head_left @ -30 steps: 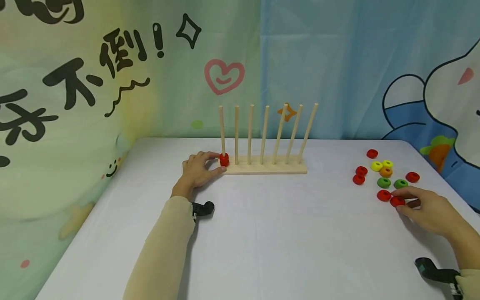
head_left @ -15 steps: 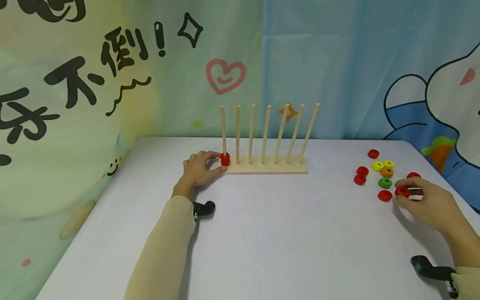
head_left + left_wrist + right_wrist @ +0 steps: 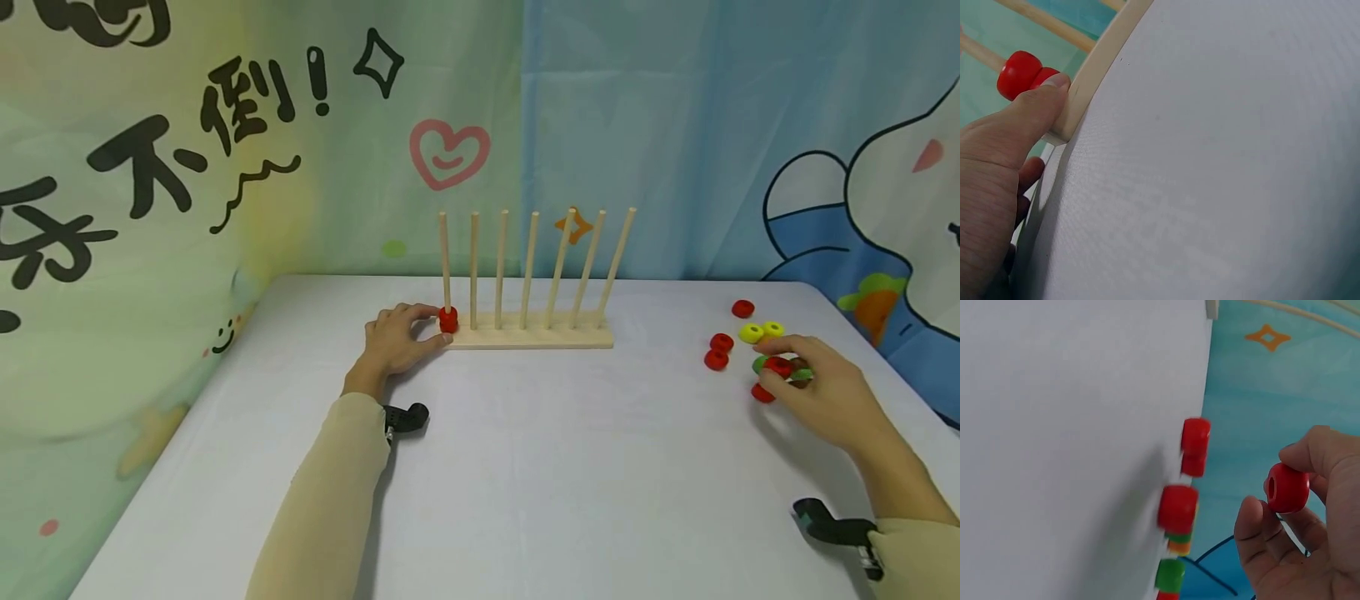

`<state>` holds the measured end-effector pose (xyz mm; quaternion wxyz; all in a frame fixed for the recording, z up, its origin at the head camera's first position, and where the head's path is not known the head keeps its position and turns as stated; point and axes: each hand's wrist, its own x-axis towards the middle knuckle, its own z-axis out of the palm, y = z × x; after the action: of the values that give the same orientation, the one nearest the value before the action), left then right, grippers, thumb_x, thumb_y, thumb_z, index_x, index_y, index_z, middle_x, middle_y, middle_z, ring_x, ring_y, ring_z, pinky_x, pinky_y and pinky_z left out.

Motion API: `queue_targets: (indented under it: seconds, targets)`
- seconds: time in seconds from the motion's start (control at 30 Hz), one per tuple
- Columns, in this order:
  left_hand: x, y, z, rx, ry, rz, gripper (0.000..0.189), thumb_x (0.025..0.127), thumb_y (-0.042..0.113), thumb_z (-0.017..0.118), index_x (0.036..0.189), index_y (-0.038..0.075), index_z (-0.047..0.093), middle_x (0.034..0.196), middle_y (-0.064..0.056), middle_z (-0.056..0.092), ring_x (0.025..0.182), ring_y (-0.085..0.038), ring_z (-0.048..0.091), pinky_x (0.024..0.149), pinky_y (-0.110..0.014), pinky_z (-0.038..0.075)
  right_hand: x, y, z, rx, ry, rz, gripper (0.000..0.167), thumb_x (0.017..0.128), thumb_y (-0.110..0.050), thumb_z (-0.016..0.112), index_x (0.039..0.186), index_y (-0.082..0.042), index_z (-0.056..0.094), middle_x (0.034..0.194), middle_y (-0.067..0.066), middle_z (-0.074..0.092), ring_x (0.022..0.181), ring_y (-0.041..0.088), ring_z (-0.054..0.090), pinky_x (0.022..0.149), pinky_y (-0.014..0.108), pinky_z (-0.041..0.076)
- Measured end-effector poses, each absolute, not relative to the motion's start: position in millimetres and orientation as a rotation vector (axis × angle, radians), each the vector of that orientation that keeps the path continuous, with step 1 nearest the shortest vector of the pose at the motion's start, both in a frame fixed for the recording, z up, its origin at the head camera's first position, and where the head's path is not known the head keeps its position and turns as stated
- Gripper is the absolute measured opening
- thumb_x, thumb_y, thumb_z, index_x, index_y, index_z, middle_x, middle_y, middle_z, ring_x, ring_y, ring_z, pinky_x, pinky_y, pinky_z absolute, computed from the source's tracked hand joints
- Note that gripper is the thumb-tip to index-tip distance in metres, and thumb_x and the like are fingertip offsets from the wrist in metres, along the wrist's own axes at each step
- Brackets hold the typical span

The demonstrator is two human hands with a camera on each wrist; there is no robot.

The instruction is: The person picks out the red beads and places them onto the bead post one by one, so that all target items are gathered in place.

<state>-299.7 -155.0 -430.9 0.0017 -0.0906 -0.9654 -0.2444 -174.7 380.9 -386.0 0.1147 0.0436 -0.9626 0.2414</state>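
Note:
A light wooden peg rack point(image 3: 532, 338) with a row of several upright pegs stands toward the back of the table. Two red beads point(image 3: 448, 320) are stacked on its leftmost peg. My left hand point(image 3: 395, 340) holds the rack's left end, its thumb point(image 3: 1044, 100) against the base beside the lower bead. Over at the right, my right hand point(image 3: 832, 396) pinches another red bead point(image 3: 1289, 489) between thumb and fingers, raised above the table. That bead's hole shows in the right wrist view. In the head view the hand partly covers the green beads point(image 3: 760, 364) beneath it.
Loose beads lie about the right hand: red beads point(image 3: 716, 359) to its left, yellow beads point(image 3: 752, 333) behind it, a single red bead point(image 3: 743, 309) farther back. Another red bead point(image 3: 762, 394) sits just below the fingers. A printed curtain point(image 3: 622, 125) hangs behind the white table point(image 3: 562, 467).
My right hand has picked a red bead up off the table and moved it leftward over the other beads. The left hand has stayed at the rack's end.

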Motion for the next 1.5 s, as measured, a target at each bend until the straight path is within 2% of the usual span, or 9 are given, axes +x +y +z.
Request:
queue_targets:
  seconds: [0.23,0.43,0.53,0.67,0.73,0.87,1.0,1.2,1.5]
  targets:
    - [-299.8,-154.5,-429.8,-0.303,-3.025,-0.765,0.061,0.086,0.063,0.059,0.138,0.030,0.055,0.143,-0.007,0.049,0.128,-0.035,0.040,0.101,-0.056,0.026,-179.9,366.9,-378.2,0.218,-2.802,0.706,0.027,0.091,-0.010,0.069,0.116,-0.004,0.065,0.118,0.023,0.055,0.094,0.036,0.050,0.059,0.010,0.041]
    - [-299.7,-156.2,-429.0,-0.300,-3.028,-0.765,0.061,0.087,0.063,0.059,0.138,0.030,0.054,0.142,-0.006,0.049,0.128,-0.035,0.040,0.100,-0.055,0.027,-189.7,354.0,-369.6,0.271,-2.820,0.737,0.025,0.094,-0.021,0.069,0.116,-0.009,0.067,0.113,0.015,0.059,0.094,0.032,0.052,0.058,0.016,0.046]
    - [-300.0,-155.7,-431.2,-0.296,-3.032,-0.763,0.061,0.087,0.063,0.059,0.138,0.031,0.054,0.143,-0.005,0.049,0.129,-0.034,0.039,0.100,-0.054,0.027,-192.1,346.7,-367.3,0.283,-2.806,0.741,0.023,0.092,-0.025,0.071,0.113,-0.014,0.070,0.109,0.010,0.062,0.092,0.023,0.050,0.057,0.019,0.046]
    - [-299.8,-154.8,-431.1,-0.294,-3.034,-0.765,0.061,0.087,0.063,0.059,0.138,0.031,0.054,0.143,-0.006,0.049,0.129,-0.034,0.039,0.101,-0.055,0.026,-195.3,335.0,-366.1,0.317,-2.759,0.751,0.020,0.090,-0.026,0.073,0.108,-0.017,0.073,0.103,0.004,0.065,0.087,0.014,0.047,0.063,0.013,0.042]
    - [-300.0,-154.5,-430.4,-0.299,-3.036,-0.769,0.061,0.087,0.064,0.059,0.138,0.031,0.054,0.143,-0.006,0.048,0.129,-0.034,0.038,0.101,-0.055,0.026,-197.6,329.8,-365.8,0.336,-2.747,0.753,0.022,0.089,-0.025,0.074,0.109,-0.016,0.073,0.103,0.004,0.066,0.089,0.015,0.049,0.067,0.007,0.039]
    - [-300.5,-154.7,-430.1,-0.303,-3.042,-0.762,0.062,0.087,0.064,0.059,0.139,0.031,0.053,0.144,-0.006,0.048,0.130,-0.035,0.039,0.101,-0.055,0.026,-202.4,319.8,-364.2,0.356,-2.760,0.764,0.031,0.088,-0.024,0.076,0.116,-0.013,0.070,0.111,0.009,0.064,0.096,0.026,0.054,0.071,0.004,0.036]
    - [-301.6,-155.4,-431.8,-0.296,-3.038,-0.758,0.061,0.087,0.063,0.060,0.138,0.031,0.054,0.144,-0.006,0.048,0.129,-0.034,0.039,0.101,-0.055,0.026,-209.6,308.5,-359.5,0.400,-2.750,0.795,0.037,0.086,-0.013,0.077,0.122,-0.013,0.067,0.117,0.009,0.061,0.099,0.028,0.056,0.074,0.002,0.037]
    - [-302.3,-154.6,-432.2,-0.290,-3.051,-0.754,0.061,0.087,0.063,0.058,0.139,0.032,0.053,0.144,-0.005,0.048,0.129,-0.033,0.039,0.102,-0.054,0.026,-216.6,296.6,-351.2,0.448,-2.778,0.862,0.045,0.086,0.002,0.067,0.129,-0.011,0.063,0.125,0.012,0.056,0.103,0.031,0.056,0.076,-0.002,0.034]
    - [-300.7,-155.2,-429.7,-0.280,-3.043,-0.756,0.061,0.087,0.062,0.059,0.138,0.030,0.054,0.145,-0.006,0.048,0.130,-0.034,0.039,0.102,-0.055,0.026,-224.6,279.3,-351.9,0.450,-2.795,0.957,0.043,0.090,-0.003,0.067,0.131,-0.016,0.062,0.129,0.009,0.055,0.103,0.028,0.057,0.077,0.001,0.037]
